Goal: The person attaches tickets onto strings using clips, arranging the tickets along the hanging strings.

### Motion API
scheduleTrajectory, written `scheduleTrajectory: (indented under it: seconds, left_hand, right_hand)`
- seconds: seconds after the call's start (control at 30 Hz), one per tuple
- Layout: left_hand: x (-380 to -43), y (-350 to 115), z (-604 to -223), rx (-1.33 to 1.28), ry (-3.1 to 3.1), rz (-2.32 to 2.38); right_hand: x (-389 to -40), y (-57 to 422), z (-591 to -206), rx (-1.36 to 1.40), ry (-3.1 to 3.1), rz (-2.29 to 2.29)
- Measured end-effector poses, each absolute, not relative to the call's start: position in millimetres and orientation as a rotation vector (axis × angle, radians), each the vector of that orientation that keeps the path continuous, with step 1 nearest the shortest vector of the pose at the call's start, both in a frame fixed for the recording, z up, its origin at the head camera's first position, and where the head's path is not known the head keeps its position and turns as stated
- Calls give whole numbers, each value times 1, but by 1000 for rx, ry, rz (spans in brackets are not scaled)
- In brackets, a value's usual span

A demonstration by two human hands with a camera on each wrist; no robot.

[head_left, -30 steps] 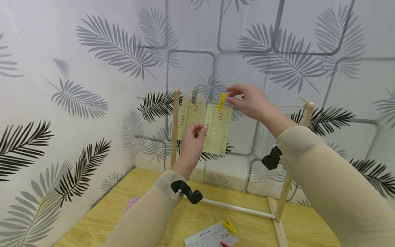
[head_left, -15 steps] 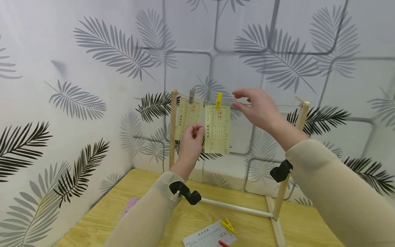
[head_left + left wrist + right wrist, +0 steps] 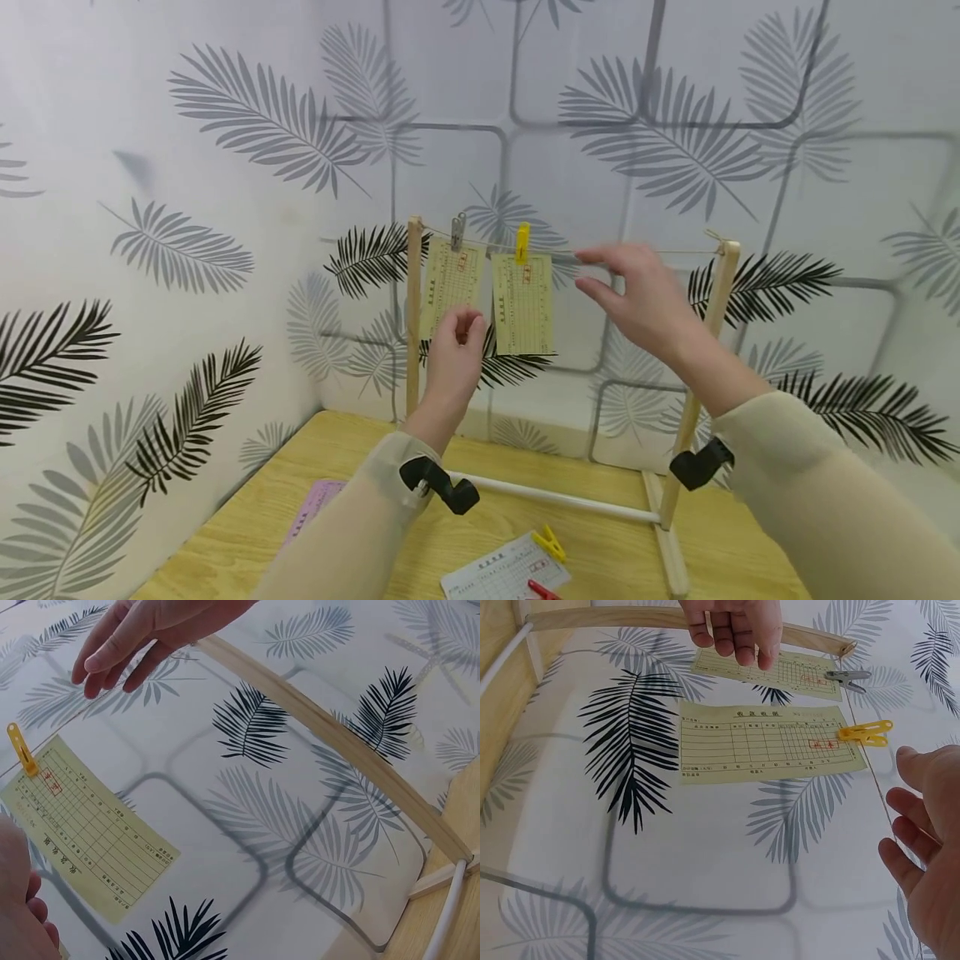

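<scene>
A yellow clothespin (image 3: 522, 243) pins a pale yellow receipt slip (image 3: 525, 312) to the string (image 3: 675, 252). Left of it, a grey clothespin (image 3: 457, 233) holds a second yellow receipt slip (image 3: 446, 287) on the same line. My left hand (image 3: 453, 354) is raised in front of the slips with loosely bent fingers and nothing in its grasp; it covers the lower part of the left slip in the head view. To the right of the yellow clothespin hovers my right hand (image 3: 648, 304), thumb and fingers spread apart. In the right wrist view the right hand (image 3: 934, 832) is beside the string.
The string spans a wooden frame with a left post (image 3: 414, 317), a right post (image 3: 705, 358) and a white bottom rod (image 3: 555, 498). On the table lie a white receipt slip (image 3: 498, 573), another yellow clothespin (image 3: 550, 543), a red item (image 3: 542, 591) and a pink paper (image 3: 318, 500).
My right hand has moved right and down, away from the yellow clothespin. My left hand has come off the edge of the right slip, which now hangs from its clothespin.
</scene>
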State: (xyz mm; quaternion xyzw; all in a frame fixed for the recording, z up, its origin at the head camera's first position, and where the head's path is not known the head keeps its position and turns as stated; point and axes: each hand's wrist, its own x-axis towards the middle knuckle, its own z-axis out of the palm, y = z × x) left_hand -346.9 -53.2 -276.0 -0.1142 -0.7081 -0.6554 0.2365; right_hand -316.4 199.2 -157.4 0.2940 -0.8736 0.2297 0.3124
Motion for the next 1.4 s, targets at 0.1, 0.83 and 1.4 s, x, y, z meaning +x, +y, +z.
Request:
scheduleTrajectory:
  seconds: [0.1, 0.83, 1.4]
  left_hand:
    - [-343, -55, -282, -330, -1930, -1810]
    - [-309, -68, -340, -306, -1981, -1763]
    - [-293, -75, -400, -348, -2188, -1743]
  right_hand:
    - [-311, 201, -169, 775, -2313, 628]
    - [-273, 219, -296, 723, -2437, 909]
    - [-262, 226, -370, 691, -2520, 1124]
